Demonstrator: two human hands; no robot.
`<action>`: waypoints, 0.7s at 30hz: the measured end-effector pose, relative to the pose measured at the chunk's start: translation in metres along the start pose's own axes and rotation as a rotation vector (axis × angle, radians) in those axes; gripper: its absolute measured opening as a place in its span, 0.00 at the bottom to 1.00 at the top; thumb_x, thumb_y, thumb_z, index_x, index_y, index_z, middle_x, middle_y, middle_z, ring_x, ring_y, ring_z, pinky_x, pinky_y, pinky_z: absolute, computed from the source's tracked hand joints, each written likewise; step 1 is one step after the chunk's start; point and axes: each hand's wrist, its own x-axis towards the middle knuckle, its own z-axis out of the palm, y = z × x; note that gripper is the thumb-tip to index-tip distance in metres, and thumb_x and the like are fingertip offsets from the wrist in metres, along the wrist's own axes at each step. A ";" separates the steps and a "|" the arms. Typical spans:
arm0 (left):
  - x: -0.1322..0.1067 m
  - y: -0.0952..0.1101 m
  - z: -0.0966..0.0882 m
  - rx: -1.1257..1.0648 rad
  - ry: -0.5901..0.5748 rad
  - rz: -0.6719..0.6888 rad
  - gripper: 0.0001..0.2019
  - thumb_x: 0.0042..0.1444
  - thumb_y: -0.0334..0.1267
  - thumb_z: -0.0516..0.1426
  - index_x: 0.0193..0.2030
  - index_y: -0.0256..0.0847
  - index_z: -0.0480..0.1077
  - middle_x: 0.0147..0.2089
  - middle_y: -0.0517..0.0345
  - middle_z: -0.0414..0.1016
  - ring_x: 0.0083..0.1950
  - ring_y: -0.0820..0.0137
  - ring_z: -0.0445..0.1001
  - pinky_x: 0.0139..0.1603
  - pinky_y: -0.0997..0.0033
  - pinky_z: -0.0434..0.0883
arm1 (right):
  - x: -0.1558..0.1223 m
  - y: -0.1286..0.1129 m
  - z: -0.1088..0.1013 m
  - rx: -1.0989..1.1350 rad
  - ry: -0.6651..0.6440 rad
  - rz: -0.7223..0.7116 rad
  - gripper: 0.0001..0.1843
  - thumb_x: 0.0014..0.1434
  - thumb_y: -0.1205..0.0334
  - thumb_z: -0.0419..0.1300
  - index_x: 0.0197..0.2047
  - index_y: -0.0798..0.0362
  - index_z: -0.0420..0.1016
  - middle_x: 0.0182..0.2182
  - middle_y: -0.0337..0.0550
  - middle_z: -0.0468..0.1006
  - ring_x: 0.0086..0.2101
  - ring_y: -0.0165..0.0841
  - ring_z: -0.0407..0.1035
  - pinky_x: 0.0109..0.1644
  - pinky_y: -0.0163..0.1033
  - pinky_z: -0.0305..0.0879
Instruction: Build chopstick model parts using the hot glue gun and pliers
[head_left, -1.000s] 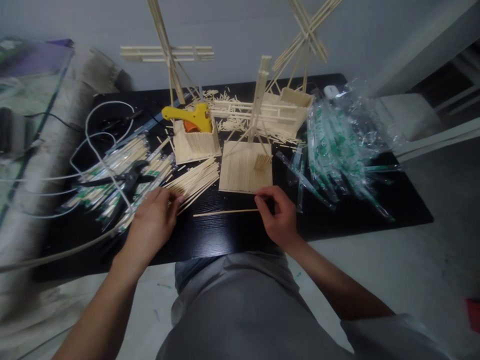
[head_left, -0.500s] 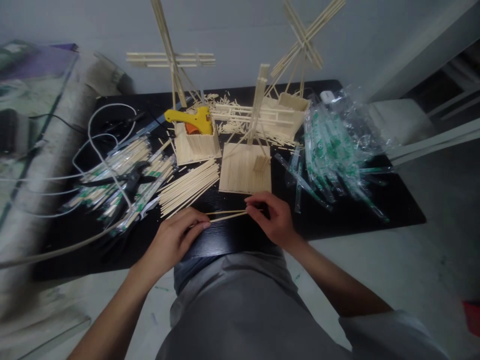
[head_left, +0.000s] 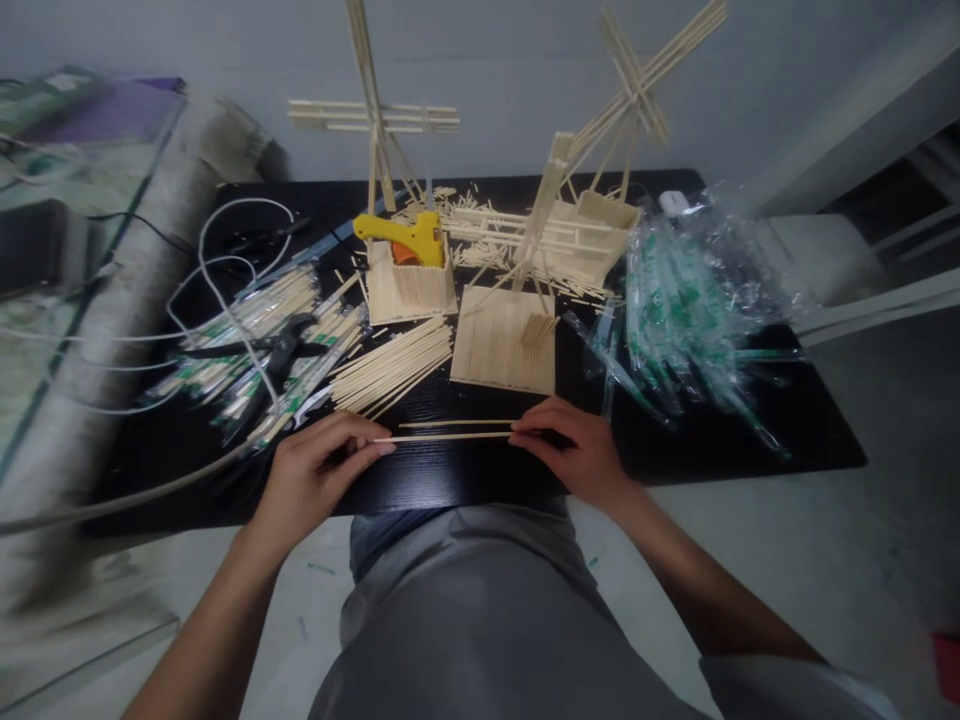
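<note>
2 thin bamboo sticks (head_left: pixel 450 436) are lying level, nearly parallel, side by side, just in front of the square stick panel (head_left: pixel 502 340).

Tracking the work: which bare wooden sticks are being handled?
The two thin wooden sticks lying crosswise near the black table's front edge, ends held by left hand and right hand; the loose pile behind lies untouched.

A: Where do the arms come in?
B: The left forearm (head_left: pixel 217 612) from the lower left, the right forearm (head_left: pixel 697 585) from the lower right, both angling inward.
A: And the left hand (head_left: pixel 319 478)?
B: Palm down, thumb and forefinger pinched, pointing right.
A: The right hand (head_left: pixel 581 455)?
B: Palm down too, fingertips pinched, pointing left, the 2 well apart
</note>
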 end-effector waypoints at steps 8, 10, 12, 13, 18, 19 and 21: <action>-0.003 0.004 0.017 -0.073 0.068 -0.082 0.07 0.62 0.43 0.66 0.35 0.43 0.79 0.34 0.57 0.82 0.34 0.69 0.77 0.37 0.69 0.73 | 0.009 -0.008 0.006 0.395 0.098 0.451 0.11 0.50 0.56 0.80 0.35 0.47 0.86 0.31 0.39 0.85 0.30 0.34 0.78 0.37 0.40 0.79; -0.004 0.006 0.020 -0.089 0.017 -0.065 0.09 0.63 0.44 0.65 0.34 0.43 0.79 0.34 0.56 0.82 0.34 0.69 0.78 0.37 0.69 0.74 | 0.012 -0.006 0.010 0.501 0.147 0.514 0.13 0.49 0.53 0.80 0.34 0.47 0.85 0.30 0.39 0.85 0.29 0.32 0.77 0.35 0.39 0.78; -0.004 0.008 0.019 -0.091 -0.022 -0.027 0.09 0.64 0.44 0.64 0.36 0.43 0.79 0.35 0.56 0.82 0.36 0.68 0.79 0.39 0.68 0.75 | 0.018 -0.004 0.013 0.588 0.194 0.535 0.15 0.51 0.50 0.79 0.34 0.48 0.83 0.30 0.39 0.84 0.29 0.32 0.77 0.36 0.40 0.79; -0.003 0.009 0.017 -0.078 -0.022 -0.010 0.08 0.65 0.44 0.64 0.37 0.44 0.79 0.36 0.55 0.83 0.37 0.67 0.79 0.40 0.68 0.75 | 0.021 -0.004 0.014 0.631 0.207 0.541 0.15 0.51 0.48 0.78 0.34 0.48 0.83 0.30 0.39 0.84 0.30 0.33 0.78 0.38 0.41 0.80; 0.011 -0.003 -0.008 0.158 0.150 -0.078 0.12 0.69 0.46 0.58 0.50 0.44 0.78 0.50 0.52 0.83 0.52 0.62 0.81 0.58 0.61 0.75 | 0.036 -0.008 0.014 0.790 0.210 0.578 0.19 0.49 0.46 0.80 0.35 0.47 0.82 0.32 0.36 0.82 0.33 0.35 0.82 0.44 0.46 0.84; 0.016 -0.009 -0.014 0.229 0.183 -0.104 0.13 0.69 0.47 0.57 0.52 0.44 0.77 0.53 0.51 0.82 0.55 0.60 0.80 0.60 0.58 0.74 | 0.038 -0.010 0.014 0.806 0.201 0.579 0.18 0.49 0.46 0.80 0.36 0.47 0.82 0.32 0.36 0.81 0.33 0.35 0.82 0.45 0.46 0.84; 0.025 -0.026 -0.028 0.379 0.212 -0.130 0.19 0.68 0.51 0.57 0.57 0.42 0.73 0.55 0.46 0.80 0.57 0.55 0.78 0.62 0.54 0.73 | 0.039 -0.012 0.014 0.816 0.164 0.584 0.18 0.51 0.47 0.79 0.38 0.46 0.83 0.31 0.35 0.80 0.34 0.35 0.83 0.45 0.46 0.85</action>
